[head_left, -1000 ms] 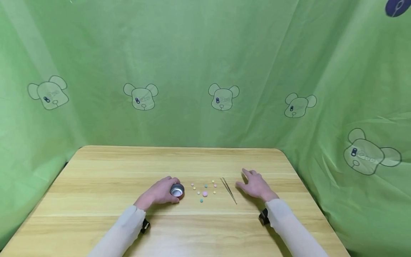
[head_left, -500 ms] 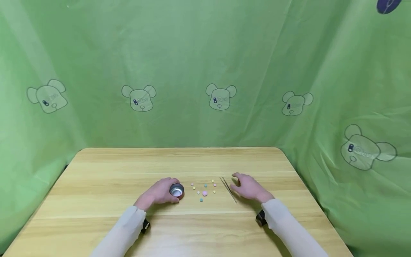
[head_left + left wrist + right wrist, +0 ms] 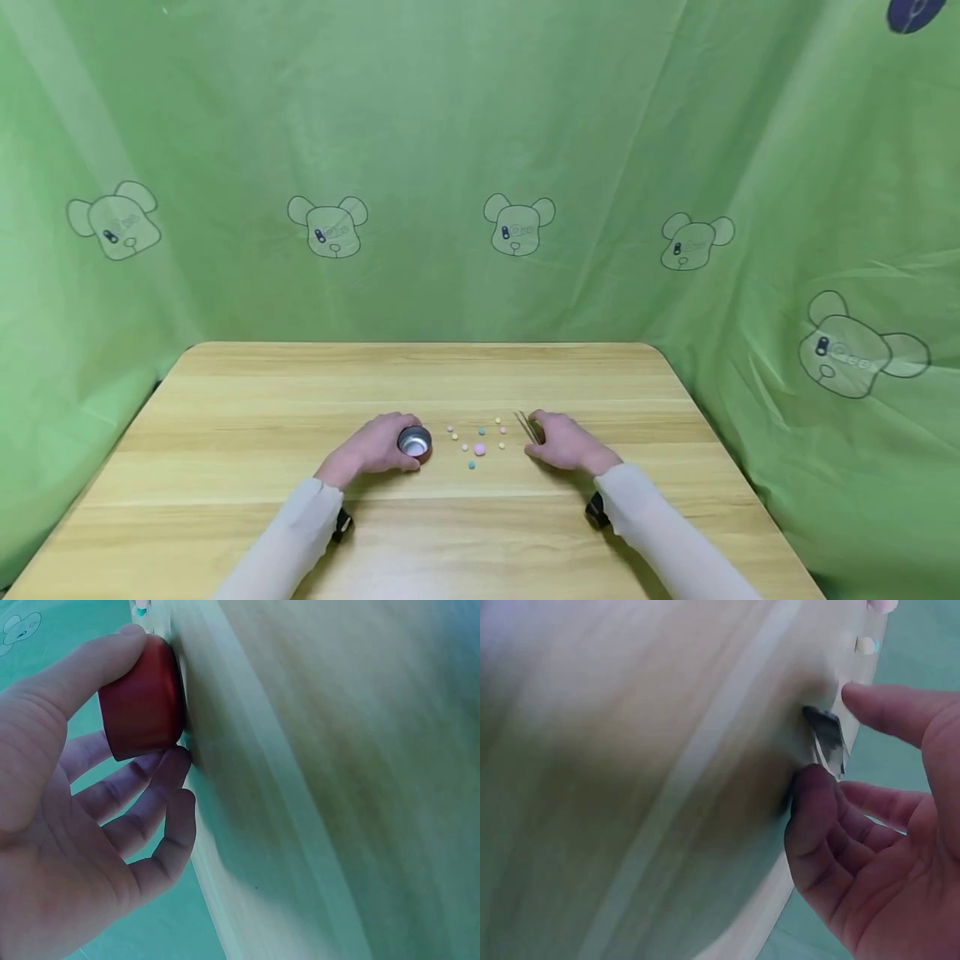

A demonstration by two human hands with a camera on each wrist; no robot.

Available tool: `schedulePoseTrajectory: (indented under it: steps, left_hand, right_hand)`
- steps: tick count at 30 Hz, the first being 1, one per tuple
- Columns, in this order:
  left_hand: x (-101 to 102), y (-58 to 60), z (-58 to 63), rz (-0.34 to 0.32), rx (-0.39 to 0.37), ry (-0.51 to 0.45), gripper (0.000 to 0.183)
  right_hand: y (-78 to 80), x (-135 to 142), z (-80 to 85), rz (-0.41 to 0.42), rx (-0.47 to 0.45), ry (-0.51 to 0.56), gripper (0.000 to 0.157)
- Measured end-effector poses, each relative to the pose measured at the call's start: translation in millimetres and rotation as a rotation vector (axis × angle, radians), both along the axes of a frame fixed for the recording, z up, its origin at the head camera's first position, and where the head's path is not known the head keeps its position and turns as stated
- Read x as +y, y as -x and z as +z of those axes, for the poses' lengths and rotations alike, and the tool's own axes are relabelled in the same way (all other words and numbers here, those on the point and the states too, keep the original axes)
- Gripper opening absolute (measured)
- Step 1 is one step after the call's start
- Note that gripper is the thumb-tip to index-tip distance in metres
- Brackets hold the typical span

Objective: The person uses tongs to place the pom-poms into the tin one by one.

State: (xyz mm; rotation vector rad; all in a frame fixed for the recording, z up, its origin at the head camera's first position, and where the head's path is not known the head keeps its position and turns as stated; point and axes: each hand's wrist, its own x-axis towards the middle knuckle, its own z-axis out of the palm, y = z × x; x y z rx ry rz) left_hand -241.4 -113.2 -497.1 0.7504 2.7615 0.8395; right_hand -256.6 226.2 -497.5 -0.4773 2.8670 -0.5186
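My left hand [image 3: 377, 444] grips a small red metal cup [image 3: 144, 701], thumb on one side and fingers around the other. Its silver inside faces up in the head view, and it stands at the table surface. My right hand [image 3: 567, 442] is at the tweezers [image 3: 827, 733], which lie on the table with their two thin legs pointing away from me. In the right wrist view the bent fingers reach the tweezers' side, while the thumb stands apart from them. That hand hides the tweezers' near end in the head view. Several small pastel balls [image 3: 480, 449] lie between the hands.
The wooden table [image 3: 300, 383] has rounded far corners. A green curtain [image 3: 420, 125] with printed bear heads hangs behind it and along both sides. A black strap device [image 3: 597, 510] sits on the right wrist, another [image 3: 342, 525] on the left.
My right hand has moved left from beside the tweezers to over their near end, its thumb and fingers now on either side. My left hand and the cup have stayed in place.
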Motion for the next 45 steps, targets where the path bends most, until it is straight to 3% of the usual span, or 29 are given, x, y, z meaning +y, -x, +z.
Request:
schedulePoseTrajectory:
  steps: [11, 28, 37, 45]
  left_hand:
    - [-1.0, 1.3, -1.4, -0.011, 0.009, -0.007, 0.051]
    - [-1.2, 0.5, -1.9, -0.007, -0.001, -0.010, 0.050]
    - [-1.4, -0.2, 1.1, -0.007, 0.002, -0.017, 0.049]
    - [-0.6, 0.5, -0.8, -0.010, 0.009, -0.007, 0.049]
  right_hand:
    - [1.6, -5.4, 0.7, 0.021, -0.009, -0.006, 0.044]
    - [0.0, 7.4, -0.2, 0.048, 0.067, 0.020, 0.036]
    - [1.8, 17.5, 8.2, 0.115, 0.139, 0.060, 0.006]
    - [0.3, 16.4, 1.3, 0.148, 0.125, 0.058, 0.008]
